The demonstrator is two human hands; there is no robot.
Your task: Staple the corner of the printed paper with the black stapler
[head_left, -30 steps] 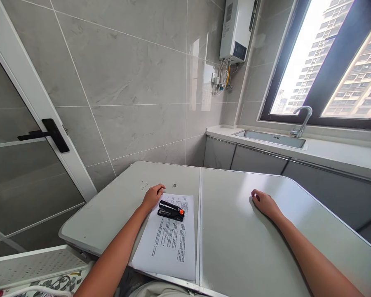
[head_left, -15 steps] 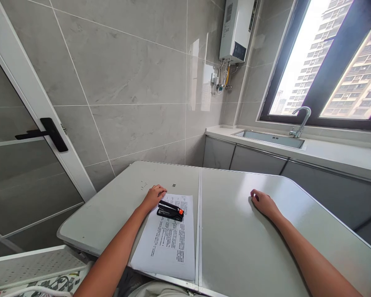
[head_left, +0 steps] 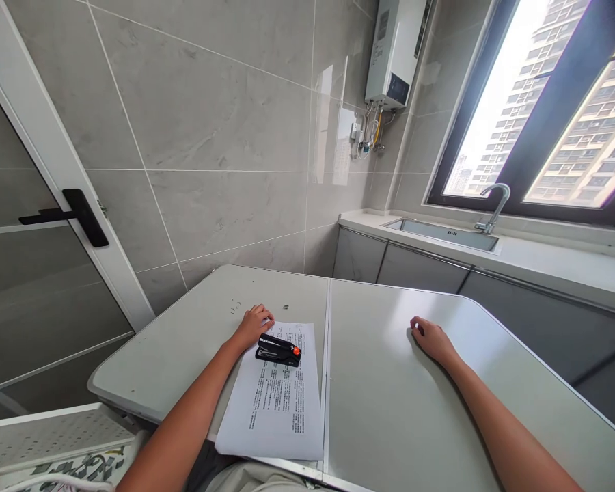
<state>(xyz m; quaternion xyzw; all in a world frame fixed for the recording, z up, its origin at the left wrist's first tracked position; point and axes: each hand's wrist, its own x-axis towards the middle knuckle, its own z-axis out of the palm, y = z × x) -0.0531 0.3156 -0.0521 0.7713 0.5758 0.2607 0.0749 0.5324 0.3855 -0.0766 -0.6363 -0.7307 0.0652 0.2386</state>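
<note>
My left hand point(head_left: 253, 322) rests with curled fingers at the top left corner of a printed sheet of paper point(head_left: 277, 403). It touches the back end of a black stapler point(head_left: 278, 350) with an orange tip, which lies across the top of the sheet. My right hand point(head_left: 429, 337) lies apart on the bare right half of the grey table point(head_left: 389, 396), fingers curled under, with nothing visible in it.
A few small staples point(head_left: 285, 307) lie just beyond the paper. A seam point(head_left: 326, 355) splits the table. Behind it are a counter with a sink point(head_left: 441, 234) and tap point(head_left: 492, 205), a wall water heater point(head_left: 395, 51), a door handle point(head_left: 76, 215) at left, and a white perforated rack point(head_left: 41, 430).
The view has drifted slightly; both hands, the stapler and the paper have kept their places on the table.
</note>
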